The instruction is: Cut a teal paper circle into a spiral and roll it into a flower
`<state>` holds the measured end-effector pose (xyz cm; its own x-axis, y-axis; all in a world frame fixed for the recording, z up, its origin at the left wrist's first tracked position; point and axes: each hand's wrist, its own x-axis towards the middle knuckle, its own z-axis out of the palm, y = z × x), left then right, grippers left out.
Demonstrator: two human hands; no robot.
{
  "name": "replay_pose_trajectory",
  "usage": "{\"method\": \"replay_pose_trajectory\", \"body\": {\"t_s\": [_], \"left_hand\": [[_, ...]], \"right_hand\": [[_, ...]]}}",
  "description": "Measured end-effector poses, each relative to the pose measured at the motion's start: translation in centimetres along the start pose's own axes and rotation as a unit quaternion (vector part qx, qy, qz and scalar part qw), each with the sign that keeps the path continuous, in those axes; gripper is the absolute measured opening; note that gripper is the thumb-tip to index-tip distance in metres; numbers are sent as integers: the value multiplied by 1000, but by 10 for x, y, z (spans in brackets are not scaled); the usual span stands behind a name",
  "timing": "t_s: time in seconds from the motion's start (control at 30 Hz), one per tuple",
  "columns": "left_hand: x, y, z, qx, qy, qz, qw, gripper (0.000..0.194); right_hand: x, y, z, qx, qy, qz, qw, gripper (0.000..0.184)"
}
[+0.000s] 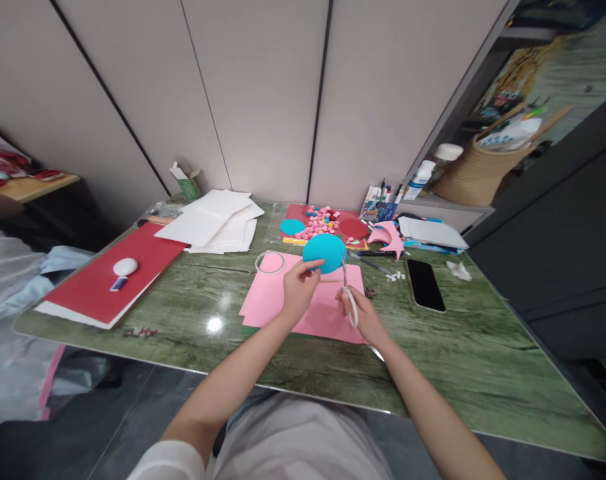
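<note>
My left hand (299, 285) pinches the lower left edge of a blue paper disc (325, 252), which it holds up above a pink paper sheet (273, 301). White-handled scissors (347, 293) stand in my right hand (359, 312), with the blades pointing up at the disc's right edge. Both hands hover over the pink sheet near the middle of the green table (463, 353).
A clear tape ring (269, 262) lies left of the disc. Red sheets (95, 287) with a white oval object (125, 267) lie far left, white papers (215, 227) behind. Pink pompoms (319, 223), pens (383, 200) and a black phone (425, 285) lie to the right.
</note>
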<state>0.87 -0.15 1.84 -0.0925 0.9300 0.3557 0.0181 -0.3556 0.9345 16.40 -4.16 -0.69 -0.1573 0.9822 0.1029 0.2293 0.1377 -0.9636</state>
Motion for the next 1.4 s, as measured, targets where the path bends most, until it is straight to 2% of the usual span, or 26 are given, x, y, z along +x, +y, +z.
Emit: {"method": "replay_pose_trajectory", "body": {"t_s": [0.23, 0.43, 0.67, 1.4], "left_hand": [[0, -1, 0, -13, 10, -2, 1000, 24], [0, 0, 3, -21, 40, -5, 999, 27], [-1, 0, 3, -6, 20, -9, 1000, 25], [1, -3, 1, -6, 21, 6, 1000, 18]], "right_hand": [[1, 2, 0, -1, -7, 0, 1000, 31], [0, 3, -1, -8, -10, 2, 1000, 32], [0, -1, -1, 5, 2, 0, 1000, 30], [0, -3, -2, -6, -1, 7, 1000, 29]]}}
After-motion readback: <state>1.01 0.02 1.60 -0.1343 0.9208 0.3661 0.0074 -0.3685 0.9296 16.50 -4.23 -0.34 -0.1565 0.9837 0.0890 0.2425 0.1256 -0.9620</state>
